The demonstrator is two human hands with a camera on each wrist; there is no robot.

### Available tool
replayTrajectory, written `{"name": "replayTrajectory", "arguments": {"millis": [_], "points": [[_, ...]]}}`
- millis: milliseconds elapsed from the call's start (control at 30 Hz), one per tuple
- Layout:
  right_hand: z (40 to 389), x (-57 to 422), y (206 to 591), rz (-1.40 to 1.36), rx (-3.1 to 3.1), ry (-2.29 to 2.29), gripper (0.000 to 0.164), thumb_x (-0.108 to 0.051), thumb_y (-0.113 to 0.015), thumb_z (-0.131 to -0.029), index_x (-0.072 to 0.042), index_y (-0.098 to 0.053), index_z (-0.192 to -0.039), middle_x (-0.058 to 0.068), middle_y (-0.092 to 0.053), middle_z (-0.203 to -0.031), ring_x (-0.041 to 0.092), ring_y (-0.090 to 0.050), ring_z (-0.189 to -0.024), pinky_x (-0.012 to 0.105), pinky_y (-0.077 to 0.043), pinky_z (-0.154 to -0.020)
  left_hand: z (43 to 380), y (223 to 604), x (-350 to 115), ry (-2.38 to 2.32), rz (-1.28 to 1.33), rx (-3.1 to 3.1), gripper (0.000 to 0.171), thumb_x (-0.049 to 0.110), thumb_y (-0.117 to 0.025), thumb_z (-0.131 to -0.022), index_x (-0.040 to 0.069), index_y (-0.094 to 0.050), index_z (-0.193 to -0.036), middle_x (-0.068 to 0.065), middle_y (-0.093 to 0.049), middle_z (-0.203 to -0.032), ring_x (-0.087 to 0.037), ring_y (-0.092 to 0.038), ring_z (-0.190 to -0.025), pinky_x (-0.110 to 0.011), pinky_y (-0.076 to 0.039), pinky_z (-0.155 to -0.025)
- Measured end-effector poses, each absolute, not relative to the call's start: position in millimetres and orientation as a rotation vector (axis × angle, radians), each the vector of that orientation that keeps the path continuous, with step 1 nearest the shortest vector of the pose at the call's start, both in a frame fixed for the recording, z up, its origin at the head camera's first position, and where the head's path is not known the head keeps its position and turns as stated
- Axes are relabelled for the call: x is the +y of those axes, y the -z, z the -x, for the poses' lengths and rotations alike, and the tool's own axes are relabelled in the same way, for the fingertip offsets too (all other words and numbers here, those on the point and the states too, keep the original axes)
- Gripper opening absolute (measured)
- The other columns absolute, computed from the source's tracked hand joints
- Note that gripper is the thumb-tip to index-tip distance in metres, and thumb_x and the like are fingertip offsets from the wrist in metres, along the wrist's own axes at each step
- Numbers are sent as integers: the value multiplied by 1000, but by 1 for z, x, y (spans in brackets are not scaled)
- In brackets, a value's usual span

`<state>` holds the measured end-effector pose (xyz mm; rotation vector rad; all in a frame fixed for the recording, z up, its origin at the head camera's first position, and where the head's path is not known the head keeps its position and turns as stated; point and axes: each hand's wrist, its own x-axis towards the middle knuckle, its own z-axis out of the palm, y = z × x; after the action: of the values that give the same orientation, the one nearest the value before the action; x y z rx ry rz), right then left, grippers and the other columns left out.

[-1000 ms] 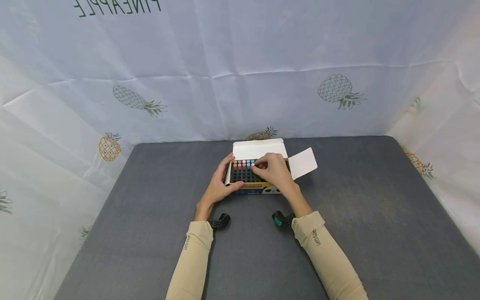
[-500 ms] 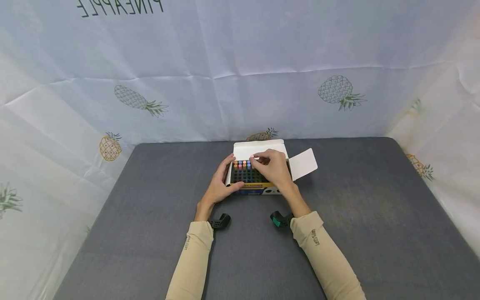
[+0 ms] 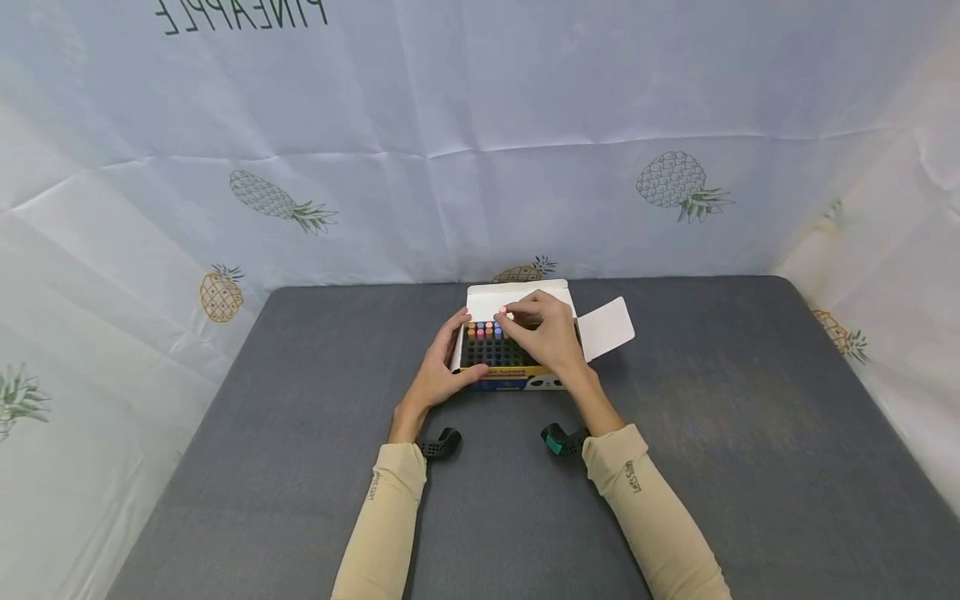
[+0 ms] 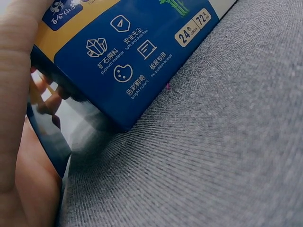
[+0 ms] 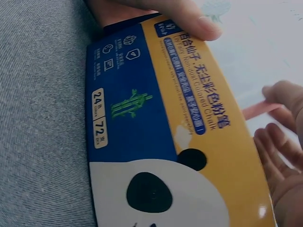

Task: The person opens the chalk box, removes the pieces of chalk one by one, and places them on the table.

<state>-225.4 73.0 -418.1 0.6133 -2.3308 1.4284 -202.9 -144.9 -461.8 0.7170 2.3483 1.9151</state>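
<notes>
An opened box of colored chalk (image 3: 501, 383), blue and yellow with a panda print, stands at the table's far side. My left hand (image 3: 437, 371) grips its left end, the thumb over the front top edge and the fingers along the side. Over the box, my right hand (image 3: 551, 337) pinches a pink chalk stick (image 5: 259, 109) between thumb and fingertips. Several orange, pink and blue chalk sticks (image 3: 480, 332) stand in the back rows of a black holder with holes (image 3: 483, 354). The right hand hides the holder's right part.
The white lid (image 3: 517, 293) stands raised behind the box, and a white side flap (image 3: 606, 327) juts out to the right. A grey cloth-covered table (image 3: 495, 517) lies under everything. A pineapple-print curtain (image 3: 465, 200) hangs right behind the far edge.
My right hand has lifted the pink chalk stick up from its spot in the holder, slightly toward the lid. My left hand has kept its grip on the box.
</notes>
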Motion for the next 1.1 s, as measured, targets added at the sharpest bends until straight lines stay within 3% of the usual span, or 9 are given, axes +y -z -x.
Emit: {"name": "replayTrajectory", "arguments": {"millis": [200, 367, 500, 767, 933, 1100], "points": [[221, 76, 413, -773, -2192, -1431, 16, -7, -83, -85, -1, -82, -100, 14, -68, -91, 25, -67, -79, 32, -57, -73, 215, 487, -148, -1916, -727, 2373, 85, 5, -77, -89, 6, -29, -160, -13, -13, -173, -32, -17, -160, -57, -24, -126], [213, 79, 410, -901, -2123, -1426, 15, -4, -84, -83, -2, -82, -98, 11, -69, -90, 21, -61, -76, 29, -46, -66, 217, 492, -150, -1918, -748, 2373, 84, 25, -80, -91, 13, -32, -159, -8, -15, -173, -28, -18, -161, -53, -25, -127], [206, 83, 406, -968, -2084, -1462, 14, 1, -83, -82, -1, -82, -95, 10, -70, -89, 18, -60, -74, 25, -46, -65, 217, 492, -150, -1930, -742, 2359, 85, 28, -80, -90, 15, -32, -159, -8, -15, -173, -26, -19, -160, -53, -28, -125], [188, 103, 396, -1065, -2058, -1455, 19, 9, -82, -78, 0, -82, -94, 10, -70, -88, 17, -61, -74, 24, -47, -64, 214, 484, -148, -1899, -680, 2386, 86, 1, -76, -88, 5, -29, -160, -16, -13, -173, -34, -17, -160, -56, -26, -126], [175, 122, 397, -1065, -2103, -1372, 21, 10, -82, -76, -1, -82, -93, 8, -69, -86, 18, -59, -72, 27, -47, -64, 204, 462, -145, -1887, -693, 2375, 85, 0, -76, -88, -3, -29, -158, -22, -14, -171, -38, -16, -160, -56, -22, -128], [161, 145, 400, -1043, -2137, -1303, 24, 11, -83, -73, -3, -82, -92, 6, -69, -86, 19, -59, -71, 20, -45, -65, 199, 454, -144, -1895, -704, 2366, 84, 5, -78, -88, -3, -31, -157, -23, -16, -170, -38, -15, -160, -56, -19, -128]]}}
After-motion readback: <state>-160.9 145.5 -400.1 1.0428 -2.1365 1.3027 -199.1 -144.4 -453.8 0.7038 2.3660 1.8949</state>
